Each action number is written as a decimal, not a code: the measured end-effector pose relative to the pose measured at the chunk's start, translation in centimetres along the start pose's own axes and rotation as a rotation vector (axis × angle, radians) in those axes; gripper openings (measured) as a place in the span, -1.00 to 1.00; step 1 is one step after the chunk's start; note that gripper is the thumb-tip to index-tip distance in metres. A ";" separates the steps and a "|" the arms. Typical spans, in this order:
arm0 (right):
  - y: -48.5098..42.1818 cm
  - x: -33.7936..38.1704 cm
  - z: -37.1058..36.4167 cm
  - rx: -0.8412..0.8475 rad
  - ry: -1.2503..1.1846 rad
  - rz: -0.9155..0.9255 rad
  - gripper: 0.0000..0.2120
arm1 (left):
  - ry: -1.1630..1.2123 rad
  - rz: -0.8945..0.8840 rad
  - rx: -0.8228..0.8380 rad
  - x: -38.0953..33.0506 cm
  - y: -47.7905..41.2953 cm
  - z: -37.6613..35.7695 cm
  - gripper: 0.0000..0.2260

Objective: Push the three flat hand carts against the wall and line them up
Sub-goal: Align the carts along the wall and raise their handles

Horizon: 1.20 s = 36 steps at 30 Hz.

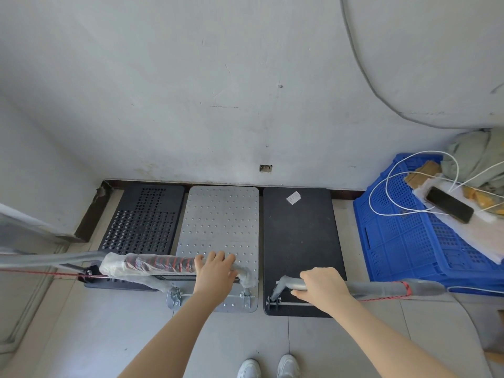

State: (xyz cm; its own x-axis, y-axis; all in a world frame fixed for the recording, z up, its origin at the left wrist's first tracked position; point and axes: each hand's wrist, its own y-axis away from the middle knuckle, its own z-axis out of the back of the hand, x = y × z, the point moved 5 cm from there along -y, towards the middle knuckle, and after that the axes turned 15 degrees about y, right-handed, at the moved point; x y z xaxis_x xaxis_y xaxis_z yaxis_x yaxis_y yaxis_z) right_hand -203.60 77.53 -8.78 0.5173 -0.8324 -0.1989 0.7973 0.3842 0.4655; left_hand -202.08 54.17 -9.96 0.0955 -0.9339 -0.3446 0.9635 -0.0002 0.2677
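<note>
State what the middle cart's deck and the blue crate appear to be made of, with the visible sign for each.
Middle cart's deck: likely bare metal, matt silver-grey, with rows of pressed dimples. Blue crate: probably moulded plastic, evenly coloured, slightly glossy, with gridded perforated walls.

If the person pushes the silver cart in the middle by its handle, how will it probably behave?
The silver cart likely rolls easily, though its wheels are hidden. It looks like stiff studded metal, so it should not flex. Loose plastic film wraps the handle, so the left hand gripping it may slip a little.
</note>
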 end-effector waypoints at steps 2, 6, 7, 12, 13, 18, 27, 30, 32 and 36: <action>-0.1 0.1 0.1 0.020 -0.020 -0.013 -0.59 | 0.041 0.039 0.053 -0.1 0.0 0.3 -0.69; 0.1 -0.1 0.1 0.077 -0.127 -0.032 -0.53 | 0.103 0.027 0.059 -1.6 0.7 1.7 -0.64; 0.2 -0.2 0.2 0.086 -0.143 -0.030 -0.53 | 0.101 0.021 0.062 -1.8 1.0 2.1 -0.63; 1.1 -0.9 2.6 0.064 -0.207 -0.017 -0.46 | 0.152 -0.016 -0.007 -2.4 3.4 4.8 -0.63; 1.2 -1.1 3.4 0.051 -0.214 -0.015 -0.44 | 0.164 -0.014 -0.010 -2.4 3.9 5.3 -0.62; 2.0 -0.6 8.8 -0.039 -0.245 -0.006 -0.45 | 0.227 0.035 -0.061 -0.7 6.5 9.2 -0.59; 2.3 10.1 17.3 -0.169 -0.230 0.076 -0.44 | 0.254 0.101 -0.149 9.5 12.6 16.4 -0.58; 1.8 16.5 19.3 -0.179 -0.242 0.107 -0.42 | 0.233 0.134 -0.160 15.6 15.7 18.3 -0.57; 1.2 20.9 20.4 -0.180 -0.249 0.130 -0.43 | 0.210 0.162 -0.153 19.8 17.7 19.5 -0.56; 0.0 28.4 22.4 -0.236 -0.248 0.165 -0.45 | 0.184 0.220 -0.112 27.0 20.2 20.9 -0.55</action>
State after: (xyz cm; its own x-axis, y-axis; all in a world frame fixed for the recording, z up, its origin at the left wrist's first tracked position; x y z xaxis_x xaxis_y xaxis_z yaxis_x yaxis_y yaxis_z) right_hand -195.89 44.89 4.88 0.5766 -0.8120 0.0905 0.7742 0.5784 0.2570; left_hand -185.23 21.46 4.93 0.3385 -0.8268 -0.4492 0.9354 0.2437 0.2562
